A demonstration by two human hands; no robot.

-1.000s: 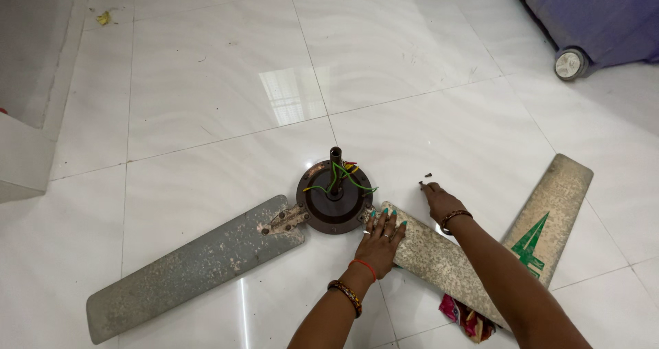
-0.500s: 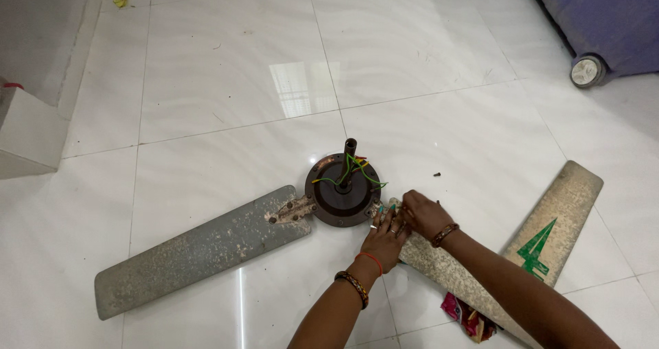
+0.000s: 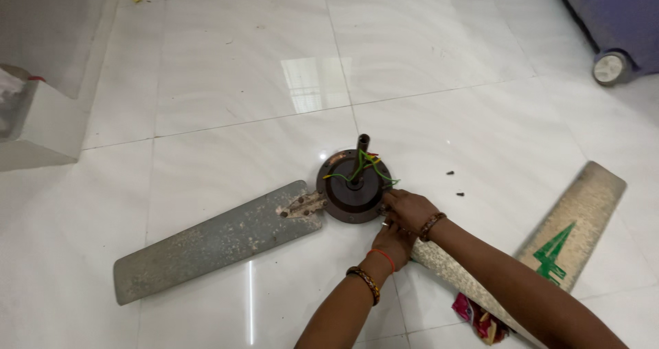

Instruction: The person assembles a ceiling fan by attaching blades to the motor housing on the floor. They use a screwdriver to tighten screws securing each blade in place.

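A dusty ceiling fan lies on the white tiled floor. Its round brown motor [image 3: 351, 188] has a short black rod and loose green and yellow wires on top. One grey blade [image 3: 213, 242] is fixed to the motor's left side. My right hand [image 3: 410, 210] rests at the motor's right edge, fingers curled on the root of a second blade [image 3: 453, 273]. Just below it, my left hand [image 3: 392, 242] presses on the same blade root. Whether the fingers pinch a small part is hidden.
A third blade [image 3: 573, 229] with a green mark lies loose at the right. Two small dark screws [image 3: 454, 184] lie on the floor near the motor. A red patterned cloth [image 3: 477, 315] sits under the blade. A wheeled purple thing [image 3: 611, 26] stands top right, a white block [image 3: 38, 126] left.
My right hand has come back from the floor by the screws to the motor's right edge, beside my left hand. The camera has drifted, so the fan sits a little further right.
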